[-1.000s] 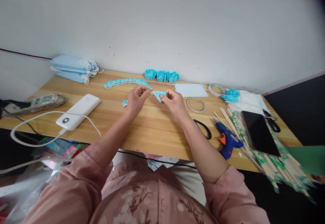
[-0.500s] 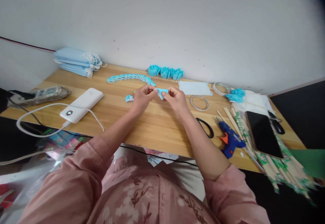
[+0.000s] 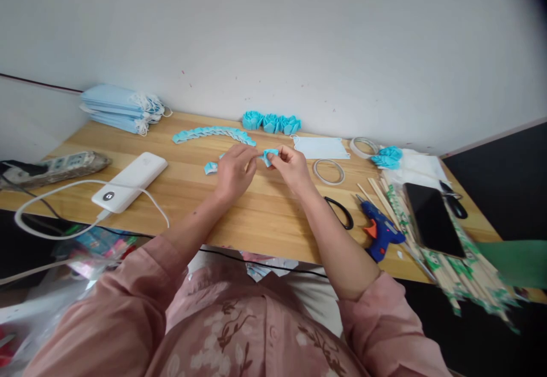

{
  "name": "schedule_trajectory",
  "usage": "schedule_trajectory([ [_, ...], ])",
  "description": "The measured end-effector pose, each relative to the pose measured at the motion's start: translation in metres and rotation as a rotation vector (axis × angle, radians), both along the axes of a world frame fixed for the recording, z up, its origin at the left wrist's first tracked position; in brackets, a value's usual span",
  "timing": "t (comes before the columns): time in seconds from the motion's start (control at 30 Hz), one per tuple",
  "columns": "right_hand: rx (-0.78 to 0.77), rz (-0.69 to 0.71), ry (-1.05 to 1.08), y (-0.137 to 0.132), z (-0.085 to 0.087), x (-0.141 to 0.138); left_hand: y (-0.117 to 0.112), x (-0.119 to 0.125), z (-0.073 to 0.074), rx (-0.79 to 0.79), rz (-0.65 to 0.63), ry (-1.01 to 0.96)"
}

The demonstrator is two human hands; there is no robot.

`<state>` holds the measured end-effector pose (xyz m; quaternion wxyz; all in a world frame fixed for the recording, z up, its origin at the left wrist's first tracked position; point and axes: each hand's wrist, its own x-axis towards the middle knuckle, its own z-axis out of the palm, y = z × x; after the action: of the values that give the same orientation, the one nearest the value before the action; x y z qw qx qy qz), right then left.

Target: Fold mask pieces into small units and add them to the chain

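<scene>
A small folded piece of blue mask-like material (image 3: pixel 270 157) is held above the table between my hands. The thumb and fingers of my right hand (image 3: pixel 294 171) pinch it from the right. My left hand (image 3: pixel 235 173) has its fingers curled, with the tips at the piece's left edge; the exact grip is partly hidden. Beside my left hand lies another small folded blue piece (image 3: pixel 211 168). Behind it curves a blue folded chain (image 3: pixel 213 133), and farther back stands a row of blue fabric-like flowers (image 3: pixel 271 122).
At left are stacked face masks (image 3: pixel 115 106), a power strip (image 3: pixel 64 169) and a white power bank (image 3: pixel 130 182). At right are a flat mask (image 3: pixel 320 147), tape rolls (image 3: pixel 329 172), black-handled scissors (image 3: pixel 341 213), a blue glue gun (image 3: pixel 380 226), a phone (image 3: pixel 431 217) and wrapped chopsticks (image 3: pixel 474 280).
The blue piece now looks more compact, with less of it spread between my hands. My left hand has rolled over, showing its back. The view has shifted slightly.
</scene>
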<state>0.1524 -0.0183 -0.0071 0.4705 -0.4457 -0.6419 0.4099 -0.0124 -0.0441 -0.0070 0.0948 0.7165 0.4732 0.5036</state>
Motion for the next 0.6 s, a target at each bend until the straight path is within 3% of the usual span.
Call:
schedule_trajectory([
  [0.6,-0.014,0.023,0.016,0.0,0.0009,-0.0002,0.0045,-0.0008,-0.0023,-0.029,-0.068,-0.133],
])
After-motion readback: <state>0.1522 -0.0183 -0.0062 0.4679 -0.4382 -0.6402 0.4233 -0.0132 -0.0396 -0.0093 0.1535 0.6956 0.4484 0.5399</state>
